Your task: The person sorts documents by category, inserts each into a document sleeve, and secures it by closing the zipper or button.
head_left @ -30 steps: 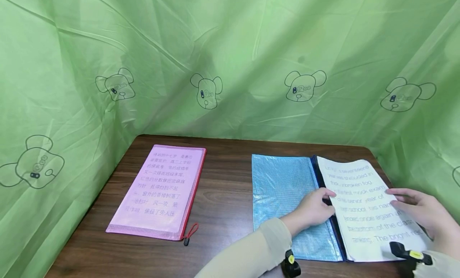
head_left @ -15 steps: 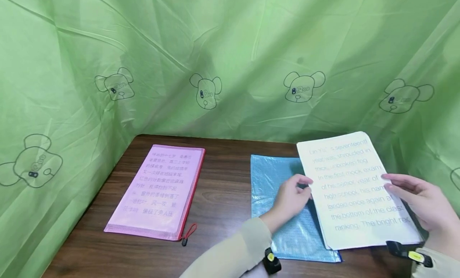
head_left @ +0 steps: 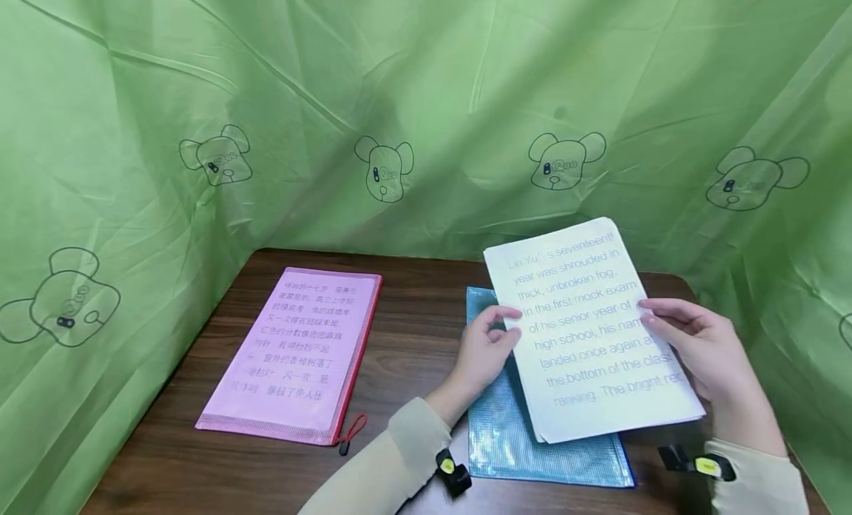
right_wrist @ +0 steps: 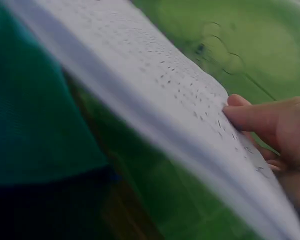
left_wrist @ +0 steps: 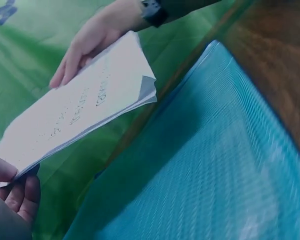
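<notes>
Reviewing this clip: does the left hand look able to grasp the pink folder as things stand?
Probably not: the left hand is pinching the paper stack, though nothing visible blocks its way to the pink folder.

The head view looks forward and down across the bench (head_left: 413, 337). Both wrist views, much nearer, share the papers (left_wrist: 90, 95) and blue folder (left_wrist: 205, 155).

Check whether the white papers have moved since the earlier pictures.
Yes: in the head view, the white papers have moved left, closer to the pink folder, which has stayed put.
</notes>
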Demonstrator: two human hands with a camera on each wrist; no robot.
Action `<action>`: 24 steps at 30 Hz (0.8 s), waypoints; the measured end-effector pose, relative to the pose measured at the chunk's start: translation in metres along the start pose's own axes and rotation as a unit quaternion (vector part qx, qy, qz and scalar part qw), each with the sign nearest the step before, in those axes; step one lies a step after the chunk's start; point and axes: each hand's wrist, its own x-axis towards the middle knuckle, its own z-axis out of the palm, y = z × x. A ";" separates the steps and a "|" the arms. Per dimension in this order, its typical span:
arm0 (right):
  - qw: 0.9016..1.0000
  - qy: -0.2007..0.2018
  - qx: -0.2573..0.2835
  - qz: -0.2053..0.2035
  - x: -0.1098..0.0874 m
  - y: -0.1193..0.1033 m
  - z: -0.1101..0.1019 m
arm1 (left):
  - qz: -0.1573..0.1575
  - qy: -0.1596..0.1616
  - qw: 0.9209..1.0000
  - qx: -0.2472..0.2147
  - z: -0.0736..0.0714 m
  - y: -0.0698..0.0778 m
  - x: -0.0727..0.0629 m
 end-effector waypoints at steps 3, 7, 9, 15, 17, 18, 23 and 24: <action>0.999 -0.022 -0.040 -0.017 0.004 0.004 0.015 | 0.014 0.012 1.000 0.011 -0.016 0.002 0.003; 0.994 -0.077 -0.064 -0.040 0.008 0.010 0.030 | 0.016 0.018 0.999 0.026 -0.036 0.004 0.008; 0.992 -0.097 -0.067 -0.042 0.009 0.012 0.037 | 0.015 0.017 0.999 0.028 -0.043 0.006 0.011; 0.993 -0.096 -0.064 -0.024 0.007 0.010 0.045 | 0.017 0.001 1.000 0.027 -0.046 0.012 0.013; 0.995 -0.089 -0.053 -0.012 0.007 0.009 0.044 | 0.018 -0.004 1.000 0.023 -0.046 0.013 0.013; 0.995 -0.086 -0.048 -0.005 0.006 0.008 0.043 | 0.016 -0.007 1.000 0.020 -0.045 0.013 0.013; 0.996 -0.076 -0.047 0.018 0.006 0.009 0.034 | 0.005 -0.037 0.999 -0.007 -0.042 0.013 0.011; 0.996 -0.073 -0.049 0.020 0.006 0.009 0.032 | -0.001 -0.044 0.999 -0.012 -0.042 0.012 0.011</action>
